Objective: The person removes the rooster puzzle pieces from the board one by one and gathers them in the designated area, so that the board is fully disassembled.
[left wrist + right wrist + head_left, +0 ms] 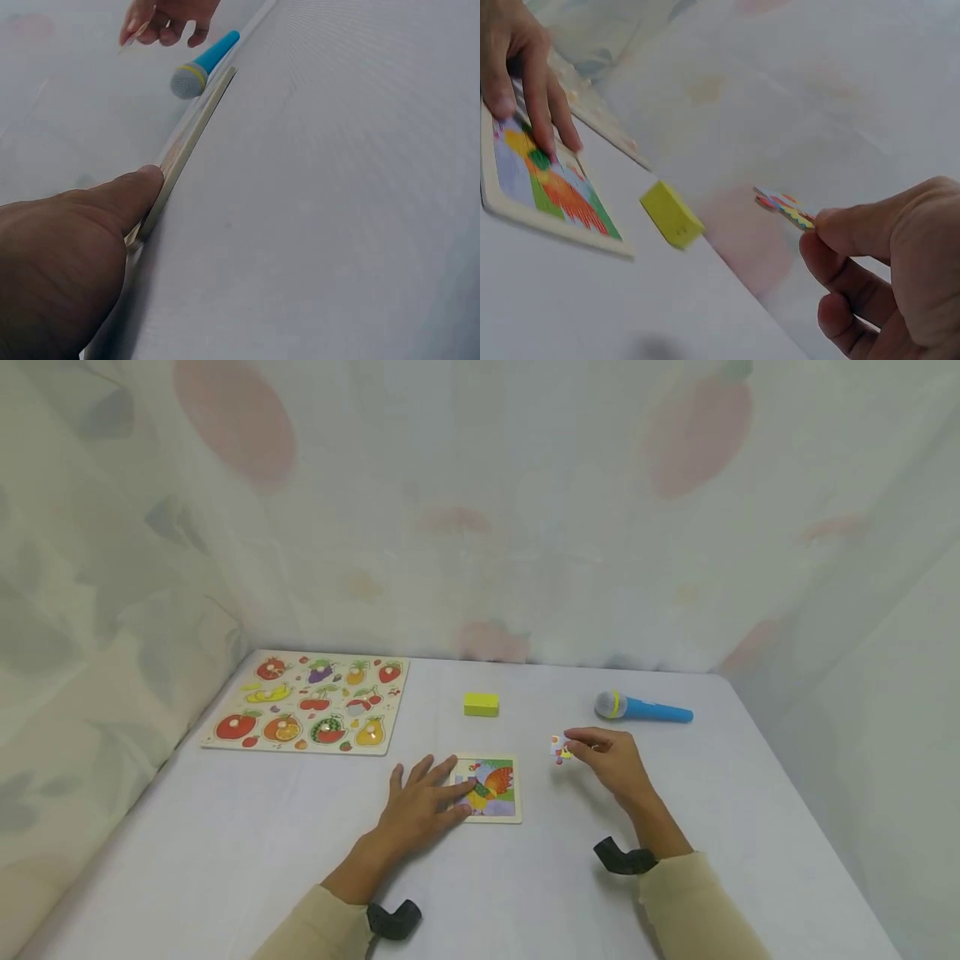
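Note:
Near the middle of the table lies a small framed jigsaw puzzle (518, 797) with a colourful rooster-like picture. My left hand (420, 806) rests on its left side, fingers spread and fairly straight, covering part of the picture. In the left wrist view the thumb lies along the puzzle's edge. To the right, my right hand (613, 766) holds a small multicoloured puzzle piece (557, 749) above the table. Thumb and index finger pinch one end of it, as the right wrist view shows; the piece (780, 206) is tilted there and apart from the frame.
A yellow block (481, 705) sits behind the framed puzzle. At the back left lies a fruit peg-puzzle board (300, 745). A blue toy microphone (652, 710) lies beyond my right hand. Patterned cloth (570, 568) hangs around the white table.

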The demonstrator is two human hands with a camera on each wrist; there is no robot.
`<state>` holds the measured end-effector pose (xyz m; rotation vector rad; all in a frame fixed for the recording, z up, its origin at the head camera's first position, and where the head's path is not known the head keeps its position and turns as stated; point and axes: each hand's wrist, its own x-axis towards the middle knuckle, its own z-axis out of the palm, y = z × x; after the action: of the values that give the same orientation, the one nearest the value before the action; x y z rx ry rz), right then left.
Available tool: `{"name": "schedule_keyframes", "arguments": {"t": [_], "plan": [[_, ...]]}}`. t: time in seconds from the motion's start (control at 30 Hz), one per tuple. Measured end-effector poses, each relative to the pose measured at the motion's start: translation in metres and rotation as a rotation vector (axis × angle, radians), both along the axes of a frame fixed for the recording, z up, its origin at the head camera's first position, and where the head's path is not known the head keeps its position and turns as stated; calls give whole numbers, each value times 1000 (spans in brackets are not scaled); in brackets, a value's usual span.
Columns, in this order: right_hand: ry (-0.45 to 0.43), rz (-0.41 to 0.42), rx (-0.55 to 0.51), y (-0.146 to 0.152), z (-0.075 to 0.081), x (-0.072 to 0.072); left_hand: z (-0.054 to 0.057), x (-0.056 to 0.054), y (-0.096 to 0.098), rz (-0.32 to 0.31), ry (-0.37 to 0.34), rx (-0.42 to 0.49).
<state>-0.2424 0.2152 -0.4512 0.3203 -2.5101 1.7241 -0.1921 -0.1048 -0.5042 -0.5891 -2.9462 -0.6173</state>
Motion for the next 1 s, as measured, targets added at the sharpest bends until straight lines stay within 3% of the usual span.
{"name": "schedule_keyframes", "arguments": {"t": [0.4,0.73,1.0], "plan": [[-141,49,83,49,-21,-5,1,0,0,-2,-3,-7],[-27,66,292,48,-37,-12,-1,-1,-2,-2,0,-9],[-17,24,391,46,-41,-11,2,0,0,-1,-5,1]]}}
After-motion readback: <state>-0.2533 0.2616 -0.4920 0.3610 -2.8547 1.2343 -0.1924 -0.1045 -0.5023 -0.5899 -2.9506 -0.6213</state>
